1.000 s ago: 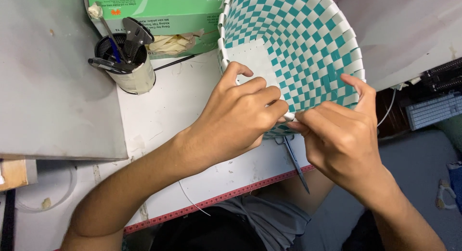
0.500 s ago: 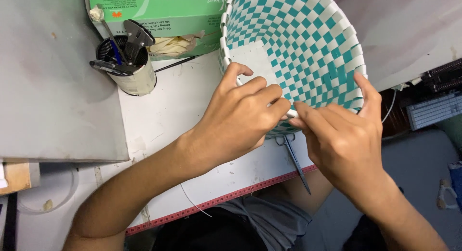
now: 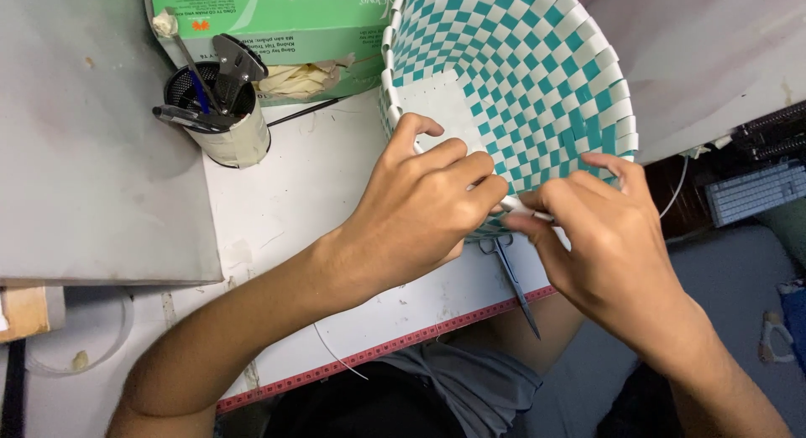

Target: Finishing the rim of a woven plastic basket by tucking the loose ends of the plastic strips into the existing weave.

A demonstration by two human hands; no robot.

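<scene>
A: Start big. What's in front of you?

B: White table (image 3: 319,195) w/ a red-edged front, and the woven basket (image 3: 537,77) lying on its side, teal and white check, mouth toward you. It's at the table's right end, rim hanging near the edge. Behind it a green cardboard box (image 3: 269,23), then a pen cup (image 3: 222,123) w/ tools well to the left.

A: And your hands?

B: Your left hand (image 3: 420,220) is curled over the near rim, thumb inside by the pale patch, fingers wrapped round the rim's edge, so closed on the basket. Your right hand (image 3: 609,237) is just beside it, thumb and forefinger pinched on a white strip (image 3: 525,210) that comes off the rim. Knuckles nearly touch.

A: Which step is that, you reckon?

B: Looks like rim work: you're finishing or tucking a loose strip end while the other hand steadies the weave. Mid-step, I'd say; strip isn't seated yet.

A: What does the next move need?

B: Prob. keep the left hand firm so the rim doesn't flex, keep the strip flat, no twist. Scissors (image 3: 512,278) lie under your hands at the table edge, within reach if it needs a trim.
</scene>
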